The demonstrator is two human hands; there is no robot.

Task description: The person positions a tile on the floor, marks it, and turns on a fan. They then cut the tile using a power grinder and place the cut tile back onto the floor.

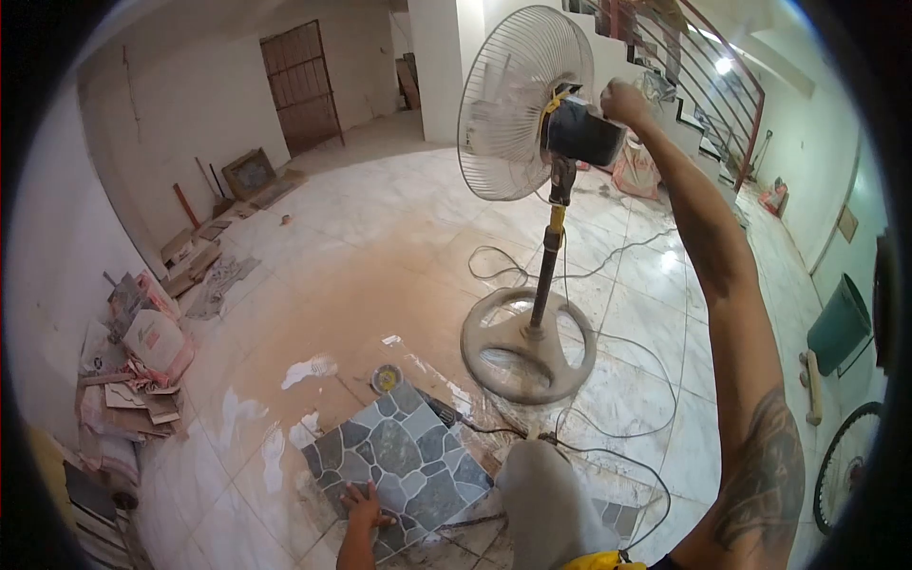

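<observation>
My right hand [624,99] is raised high and grips the top of the motor housing [581,131] at the back of a standing fan. The fan's wire cage [522,100] faces away to the left, and its pole runs down to a round dusty base [525,342] on the floor. My left hand [365,504] rests flat, fingers spread, on the near edge of a stone-pattern tile [404,461] lying on the floor. My knee [546,503] is bent just right of that tile.
A round yellow-and-grey disc [386,378] lies beyond the tile. Thin cables [622,432] loop across the floor around the fan base. Rubble and bags [133,370] pile against the left wall. A staircase [698,66], a green bin [840,323] and a bicycle wheel [844,465] stand at right.
</observation>
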